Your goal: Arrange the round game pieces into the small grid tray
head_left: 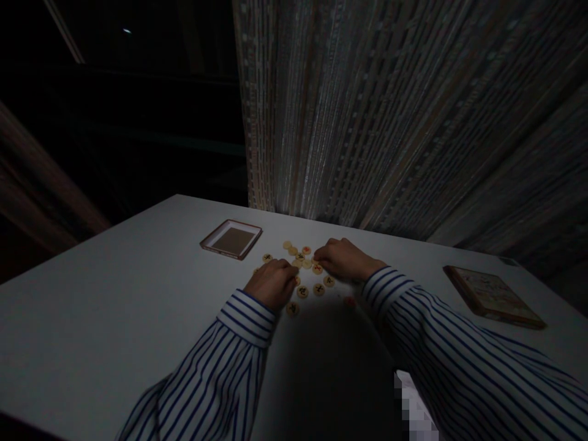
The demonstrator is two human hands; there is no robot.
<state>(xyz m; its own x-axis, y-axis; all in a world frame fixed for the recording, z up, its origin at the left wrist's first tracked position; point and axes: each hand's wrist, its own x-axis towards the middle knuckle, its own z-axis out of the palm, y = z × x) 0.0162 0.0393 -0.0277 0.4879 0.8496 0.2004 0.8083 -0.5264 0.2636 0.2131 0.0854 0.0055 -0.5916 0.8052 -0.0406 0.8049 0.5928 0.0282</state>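
Round wooden xiangqi pieces (302,291) lie loosely spread on the white table (151,306), some with black or red characters up and some blank side up. My left hand (271,285) is at the near left of the spread, fingers curled, with a xiangqi piece (297,281) partly showing at its fingertips. On the far right side my right hand (344,260) has its fingers drawn together on a piece (315,261) that they mostly cover. One red-marked piece (350,302) lies apart in the shadow below my right wrist.
A shallow open box (205,248) stands at the back left of the table. To the right lies a flat box or lid with a picture on top (496,296). A patterned curtain (312,122) hangs behind the table's far edge. A pale blurred-out patch (416,407) shows at bottom right.
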